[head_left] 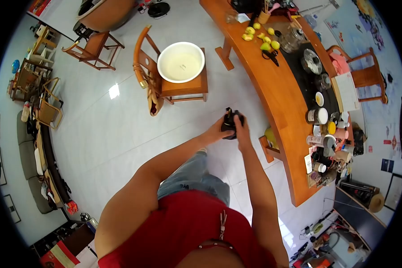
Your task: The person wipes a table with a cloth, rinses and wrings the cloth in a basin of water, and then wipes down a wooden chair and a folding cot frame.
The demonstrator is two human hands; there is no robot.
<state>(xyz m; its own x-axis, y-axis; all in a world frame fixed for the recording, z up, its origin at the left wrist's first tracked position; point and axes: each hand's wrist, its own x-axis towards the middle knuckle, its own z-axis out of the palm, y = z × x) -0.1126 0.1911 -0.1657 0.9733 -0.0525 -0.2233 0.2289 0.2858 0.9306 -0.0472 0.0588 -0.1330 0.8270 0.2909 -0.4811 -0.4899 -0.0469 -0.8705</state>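
My left hand (pixel 218 130) and right hand (pixel 242 129) are both wrapped round a black thing (pixel 230 121), out in front of me!

Here it sits, between my palms, over the floor (pixel 107 118), with the chair (pixel 183 91) ahead and the table (pixel 263 80) on my right; I can't make out what it is. To hold it well, I'd say: even pressure from both sides, wrists loose. It's dark and uneven in outline against pale, shiny tiles. And look, a round, smooth white basin (pixel 203 62) on that flat wooden seat, warm brown wood along the table, rounded yellow-green fruit (pixel 275 45) near the black scissors (pixel 271 55)!
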